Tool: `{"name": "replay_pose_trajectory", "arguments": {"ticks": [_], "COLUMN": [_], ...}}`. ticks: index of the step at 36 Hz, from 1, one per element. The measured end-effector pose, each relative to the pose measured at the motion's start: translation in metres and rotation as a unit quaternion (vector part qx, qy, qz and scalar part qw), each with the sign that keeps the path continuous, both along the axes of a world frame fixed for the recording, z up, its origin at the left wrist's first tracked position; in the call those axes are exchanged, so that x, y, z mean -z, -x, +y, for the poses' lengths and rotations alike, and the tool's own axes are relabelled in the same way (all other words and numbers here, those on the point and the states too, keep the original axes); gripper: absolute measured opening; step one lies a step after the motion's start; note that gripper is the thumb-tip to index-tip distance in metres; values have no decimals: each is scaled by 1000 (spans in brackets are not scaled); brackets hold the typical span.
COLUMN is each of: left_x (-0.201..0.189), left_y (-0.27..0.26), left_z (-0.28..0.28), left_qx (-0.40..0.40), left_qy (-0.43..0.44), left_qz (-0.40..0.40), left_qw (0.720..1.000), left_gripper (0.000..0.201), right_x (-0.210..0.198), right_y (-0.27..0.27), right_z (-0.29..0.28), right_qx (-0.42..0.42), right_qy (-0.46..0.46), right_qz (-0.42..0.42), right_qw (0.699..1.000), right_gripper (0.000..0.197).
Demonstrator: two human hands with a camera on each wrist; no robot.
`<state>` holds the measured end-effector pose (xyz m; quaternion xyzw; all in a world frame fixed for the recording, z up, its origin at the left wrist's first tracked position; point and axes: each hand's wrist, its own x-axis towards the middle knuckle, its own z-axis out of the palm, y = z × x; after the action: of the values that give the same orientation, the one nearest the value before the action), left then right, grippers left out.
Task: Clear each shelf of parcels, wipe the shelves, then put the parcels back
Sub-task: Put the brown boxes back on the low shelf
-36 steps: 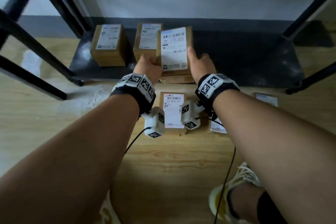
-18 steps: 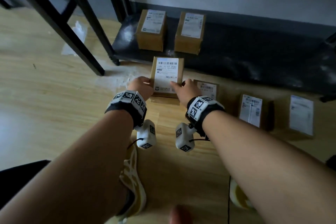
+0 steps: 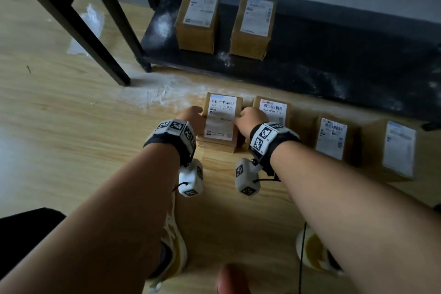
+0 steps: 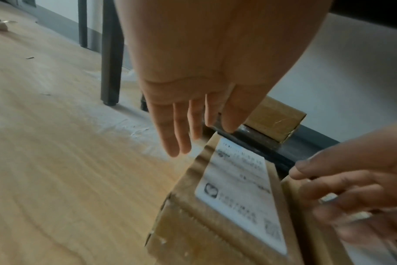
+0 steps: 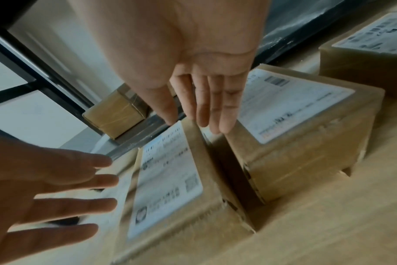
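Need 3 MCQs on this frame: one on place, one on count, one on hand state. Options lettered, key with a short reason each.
1. Where is the parcel between the hands?
A on the floor
B on the shelf
C in the air

2. How many parcels stand on the bottom shelf?
A none
B two
C four

3. How are the left hand and right hand?
A both fists
B fingers straight, gripping nothing
C both curled round one parcel

Key: 1 A, it sits on the wooden floor before the shelf; 2 B, two boxes at the back; 3 B, wrist views show straight fingers.

Six parcels point(image 3: 221, 122): two on the shelf point(image 3: 334, 59), seemingly four on the floor point(image 3: 71, 126).
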<state>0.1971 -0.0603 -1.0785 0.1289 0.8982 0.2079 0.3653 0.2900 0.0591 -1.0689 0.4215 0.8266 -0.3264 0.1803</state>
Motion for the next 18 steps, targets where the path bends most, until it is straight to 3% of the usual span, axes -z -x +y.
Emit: {"name": "replay_pose_trajectory", "arguments": {"ticks": [4, 9, 11, 15, 18], "left_x": [-7, -26, -30, -35, -32], "left_y": [10, 26, 34, 47, 57], "left_z": [17, 49, 64, 96, 121], "left_qx": [-37, -59, -52, -32, -38], "left_qy": [-38, -106, -119, -134, -132], "left_qz": [13, 27, 41, 71, 34], "left_qw": [999, 992, 991, 988, 990], "left_gripper": [58, 63, 60, 34, 45], "right_x": [-11, -16, -25, -23, -23], "right_y": [8, 18, 25, 42, 55], "right_z": [17, 54, 67, 96, 117], "right_qx": [4, 65, 86, 128, 159], "right_qy": [-46, -42, -54, -48, -32], "right_qz": [40, 80, 111, 140, 160], "right_qw": [998, 994, 989, 981, 974], "right_gripper": [20, 35, 38, 42, 42]}}
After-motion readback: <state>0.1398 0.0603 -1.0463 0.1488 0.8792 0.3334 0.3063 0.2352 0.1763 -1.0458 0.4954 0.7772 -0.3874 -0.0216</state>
